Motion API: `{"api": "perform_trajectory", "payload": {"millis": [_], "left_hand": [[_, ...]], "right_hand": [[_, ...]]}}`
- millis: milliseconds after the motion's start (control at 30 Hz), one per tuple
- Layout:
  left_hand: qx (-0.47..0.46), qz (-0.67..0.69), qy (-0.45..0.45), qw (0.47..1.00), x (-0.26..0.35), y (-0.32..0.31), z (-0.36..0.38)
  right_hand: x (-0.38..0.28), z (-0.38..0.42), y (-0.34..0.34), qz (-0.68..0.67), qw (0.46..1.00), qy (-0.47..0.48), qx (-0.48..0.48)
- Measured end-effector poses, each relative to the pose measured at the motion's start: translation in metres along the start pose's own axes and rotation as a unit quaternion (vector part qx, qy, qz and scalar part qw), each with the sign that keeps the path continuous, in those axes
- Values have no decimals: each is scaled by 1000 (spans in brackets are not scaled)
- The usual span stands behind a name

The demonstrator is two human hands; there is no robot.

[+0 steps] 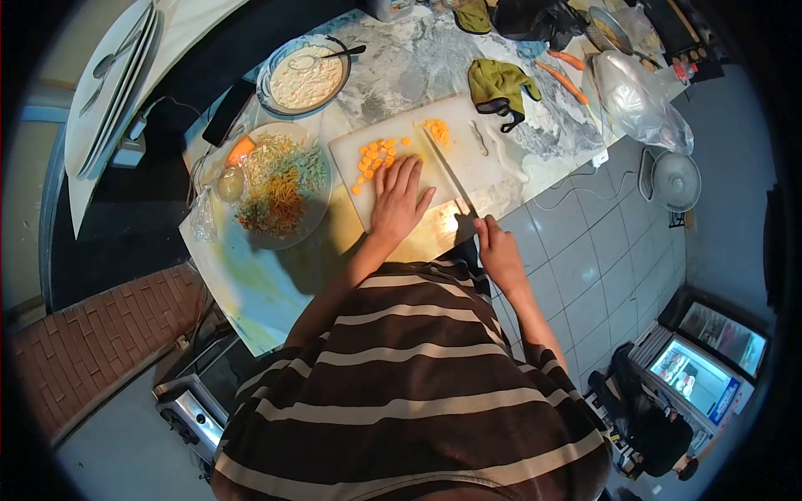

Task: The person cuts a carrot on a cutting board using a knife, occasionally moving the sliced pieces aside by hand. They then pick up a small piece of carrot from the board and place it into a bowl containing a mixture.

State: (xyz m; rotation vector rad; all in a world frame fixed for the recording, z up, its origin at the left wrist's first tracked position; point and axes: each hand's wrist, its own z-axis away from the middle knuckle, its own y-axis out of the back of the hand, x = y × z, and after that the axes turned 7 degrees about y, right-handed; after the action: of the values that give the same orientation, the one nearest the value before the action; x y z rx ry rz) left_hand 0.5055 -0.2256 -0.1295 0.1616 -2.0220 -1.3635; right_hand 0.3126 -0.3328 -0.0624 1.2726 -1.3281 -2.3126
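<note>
My right hand (499,250) is wrapped round the handle of a kitchen knife (451,174). Its blade lies over the white cutting board (447,121), tip close to a small pile of chopped carrot (437,134). On the board's left part, my left hand (401,200) rests palm down with fingers stretched out. Round carrot slices (370,155) lie scattered just beyond its fingertips; whether any sit under them is hidden. Left of the board stands a large plate (322,196) of shredded vegetables in several colours, with an orange carrot chunk (241,150) at its rim.
A bowl of creamy white mixture (305,79) with a spoon stands at the back left, near a dark phone (228,113). Green-and-black gloves (499,88), whole carrots (564,82) and a plastic bag (635,100) lie at the right. A person (656,434) sits farther off, lower right.
</note>
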Motion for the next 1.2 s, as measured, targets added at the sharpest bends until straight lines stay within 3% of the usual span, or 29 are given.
{"api": "perform_trajectory", "payload": {"millis": [500,1200], "left_hand": [[1,-16,-14,1000,4,2,-2],[-8,-32,-11,999,1,2,-3]], "right_hand": [[-4,6,-6,-22,1000,11,-5],[-11,3,-6,61,998,17,-22]]}}
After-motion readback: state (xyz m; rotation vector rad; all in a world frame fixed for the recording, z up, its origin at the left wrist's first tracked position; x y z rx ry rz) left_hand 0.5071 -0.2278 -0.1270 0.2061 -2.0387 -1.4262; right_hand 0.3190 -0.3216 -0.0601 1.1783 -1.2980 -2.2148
